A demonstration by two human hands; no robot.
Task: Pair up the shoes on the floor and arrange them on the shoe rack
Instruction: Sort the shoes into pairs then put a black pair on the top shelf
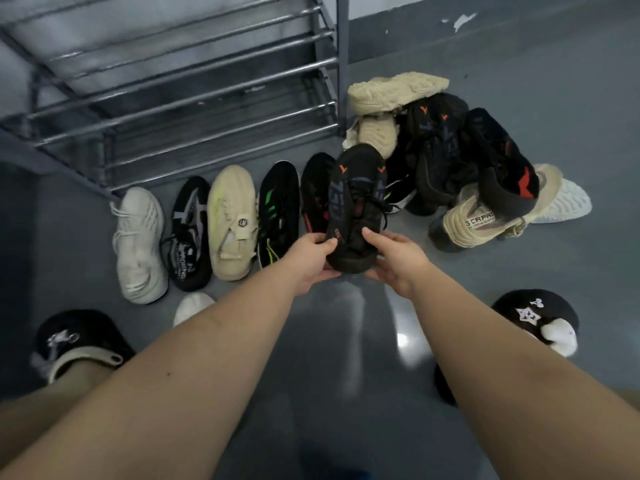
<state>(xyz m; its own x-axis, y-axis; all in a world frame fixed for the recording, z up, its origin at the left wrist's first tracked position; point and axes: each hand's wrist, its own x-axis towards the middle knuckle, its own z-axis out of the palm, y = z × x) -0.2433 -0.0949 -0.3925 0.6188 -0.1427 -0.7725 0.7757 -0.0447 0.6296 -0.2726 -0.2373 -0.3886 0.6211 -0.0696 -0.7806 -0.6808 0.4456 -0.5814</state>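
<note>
Early stage: shoe rack (pixel 194 98) upper left shows no shoes. 5 singles lined up on floor (pixel 519 46) centre-left, none visibly paired. Left hand (pixel 310 259) and right hand (pixel 398 259) both grip black shoe (pixel 356 209) by its heel, centre frame. Unsorted pile (pixel 450 157) right of rack still to do

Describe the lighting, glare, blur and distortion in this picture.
Head view: dim, even light; a bright glare spot on the glossy floor; the shoe rack bars look soft and bowed by the wide-angle lens; the black shoe held by the left hand and right hand is fairly sharp.
</note>
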